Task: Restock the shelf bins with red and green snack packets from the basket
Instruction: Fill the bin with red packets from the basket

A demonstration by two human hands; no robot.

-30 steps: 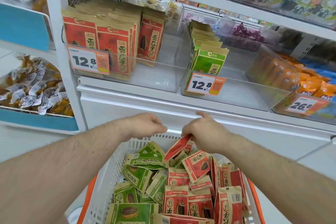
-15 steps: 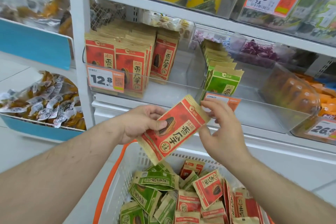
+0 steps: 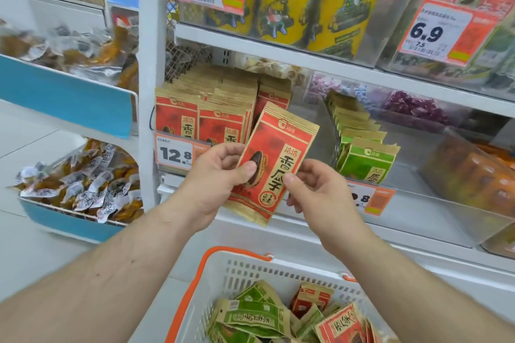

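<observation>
We are pinching 1 red packet (image 3: 274, 161) with left hand (image 3: 220, 175) and right hand (image 3: 312, 189), nearing the red bin (image 3: 178, 153); many packets are waiting in the near basket (image 3: 237, 270).

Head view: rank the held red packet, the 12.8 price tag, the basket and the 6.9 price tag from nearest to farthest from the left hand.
1. Held red packet, pinched in the left hand.
2. 12.8 price tag, just left.
3. Basket, below.
4. 6.9 price tag, upper right.

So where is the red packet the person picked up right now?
The red packet is at centre frame, tilted, gripped by the left hand with the right hand at its edge, in front of the red-packet bin.
</observation>
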